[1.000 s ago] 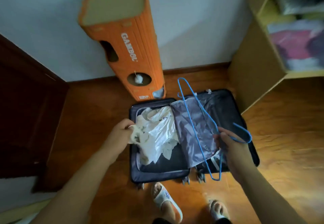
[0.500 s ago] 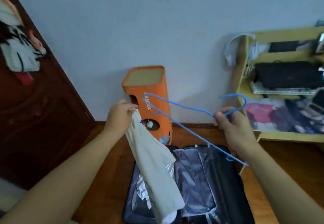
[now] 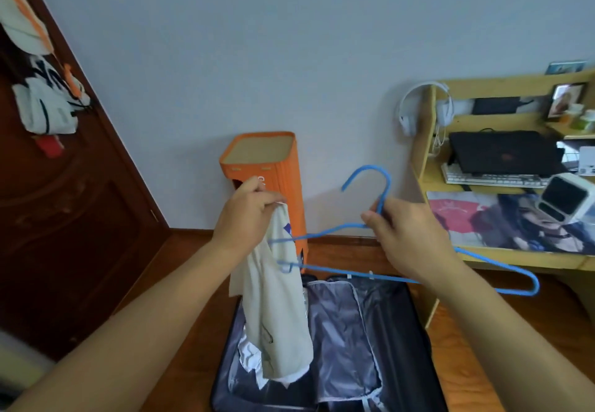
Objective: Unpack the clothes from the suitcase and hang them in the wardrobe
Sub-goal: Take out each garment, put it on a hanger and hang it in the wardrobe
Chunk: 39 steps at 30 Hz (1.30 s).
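1. My left hand (image 3: pixel 248 215) pinches the shirt (image 3: pixel 273 308) by its top, so it hangs straight above the open suitcase (image 3: pixel 399 347).
2. My right hand (image 3: pixel 409 237) grips the hanger (image 3: pixel 354 274) below its hook, one end against the shirt, ready for threading.

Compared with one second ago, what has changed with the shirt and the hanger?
The left hand has lifted the white shirt out of the suitcase, so it now hangs above it. The right hand has raised the blue hanger and turned its left end toward the shirt. Both grips are unchanged; the suitcase stays open.
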Available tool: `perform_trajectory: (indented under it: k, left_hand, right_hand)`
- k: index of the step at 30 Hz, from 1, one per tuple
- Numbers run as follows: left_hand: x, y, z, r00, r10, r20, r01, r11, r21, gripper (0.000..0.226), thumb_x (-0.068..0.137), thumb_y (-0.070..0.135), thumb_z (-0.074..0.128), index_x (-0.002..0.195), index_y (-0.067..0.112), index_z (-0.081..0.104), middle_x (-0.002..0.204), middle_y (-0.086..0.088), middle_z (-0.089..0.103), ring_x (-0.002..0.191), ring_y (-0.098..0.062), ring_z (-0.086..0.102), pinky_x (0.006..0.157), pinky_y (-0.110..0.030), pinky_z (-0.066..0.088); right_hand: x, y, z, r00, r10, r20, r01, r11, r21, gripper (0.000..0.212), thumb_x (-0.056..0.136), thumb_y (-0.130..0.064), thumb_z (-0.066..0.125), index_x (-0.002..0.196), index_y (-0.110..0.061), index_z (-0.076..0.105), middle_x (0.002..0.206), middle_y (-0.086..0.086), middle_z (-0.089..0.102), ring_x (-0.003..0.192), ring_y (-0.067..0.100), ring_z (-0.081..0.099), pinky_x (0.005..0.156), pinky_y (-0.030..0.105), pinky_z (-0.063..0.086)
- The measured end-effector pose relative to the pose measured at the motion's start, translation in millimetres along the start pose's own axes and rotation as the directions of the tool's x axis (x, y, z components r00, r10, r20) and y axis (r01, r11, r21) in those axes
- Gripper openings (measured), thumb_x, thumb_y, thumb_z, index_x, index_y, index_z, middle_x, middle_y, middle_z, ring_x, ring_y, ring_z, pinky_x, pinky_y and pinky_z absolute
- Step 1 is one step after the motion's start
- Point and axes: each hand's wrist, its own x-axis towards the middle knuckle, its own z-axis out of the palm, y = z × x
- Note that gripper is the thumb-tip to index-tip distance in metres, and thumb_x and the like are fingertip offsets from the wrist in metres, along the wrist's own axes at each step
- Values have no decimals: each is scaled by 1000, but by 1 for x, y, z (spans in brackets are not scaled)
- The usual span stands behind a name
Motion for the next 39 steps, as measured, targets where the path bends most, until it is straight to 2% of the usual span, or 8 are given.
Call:
perform_trajectory:
  k: [8, 13, 15, 18, 22, 26, 29, 39]
  left_hand:
    - [-13, 50, -8, 996, 71, -52, -66, 995, 80, 24, 84, 10, 70, 99, 25, 82, 83, 7, 47, 75, -20, 58, 63, -32, 49]
    - [-14, 82, 0, 985, -74, -156, 51, 988, -145, 8, 85, 18, 75, 87, 12, 80, 77, 8, 53, 70, -13, 55, 68, -37, 51]
    - [-16, 99, 3, 989, -67, -130, 28, 960, -278, 14, 86, 19, 72, 97, 14, 80, 82, 8, 60, 79, -8, 58, 78, -37, 51]
    - [-38, 92, -6, 987, -32, -159, 4, 985, -171, 43, 92, 38, 64, 133, 23, 66, 121, 2, 62, 118, -13, 53, 108, -35, 39]
    - [-78, 30, -27, 919, -305, -248, 307, 951, -33, 64, 99, 51, 49, 156, 27, 33, 159, -9, 32, 148, -25, 27, 118, -40, 21]
    - [-63, 7, -36, 914, -404, 24, 399, 888, -230, 22, 107, 29, 45, 105, 27, 66, 99, 0, 69, 85, -9, 57, 78, -39, 47]
    - [-51, 15, -53, 932, -363, -3, 349, 897, -270, 38, 107, 19, 45, 73, 32, 56, 62, 9, 54, 58, -4, 41, 60, -30, 37]
    - [-19, 56, -114, 996, -84, -11, 77, 953, -294, 32, 108, 21, 45, 107, 44, 67, 106, 24, 71, 101, 3, 63, 90, -18, 45]
  right_hand:
    - [1, -18, 17, 999, 12, 34, -12, 1000, -11, 29, 99, -38, 54, 96, -11, 65, 90, 19, 69, 93, 43, 61, 70, 43, 43]
    - [-3, -27, 34, 988, -85, 127, 77, 995, 68, 31, 99, -35, 55, 83, -9, 57, 85, 18, 68, 88, 44, 60, 65, 42, 41]
    - [-9, -20, 44, 999, 1, -36, 5, 986, 168, 34, 98, -37, 56, 81, -7, 60, 78, 18, 68, 80, 42, 63, 63, 43, 46]
    - [-14, 7, 41, 936, 319, -150, -173, 786, 594, 26, 99, -25, 59, 75, -16, 64, 65, 0, 63, 60, 12, 58, 64, 37, 45]
    - [-18, 37, 21, 908, 413, -75, -183, 551, 814, 29, 102, -16, 54, 74, -20, 62, 57, -9, 55, 55, 5, 45, 58, 25, 37]
    - [-13, 45, 12, 941, 326, -89, -135, 603, 786, 33, 102, -14, 54, 72, -23, 65, 57, -10, 56, 56, 8, 46, 58, 27, 38]
    - [-19, 51, 13, 938, 321, -134, -100, 618, 780, 37, 102, -16, 54, 73, -33, 69, 61, -9, 58, 62, 11, 49, 62, 29, 41]
    - [-32, 43, 27, 946, 321, -50, -84, 389, 917, 36, 99, -16, 54, 65, -27, 62, 54, -8, 48, 53, 10, 39, 56, 19, 34]
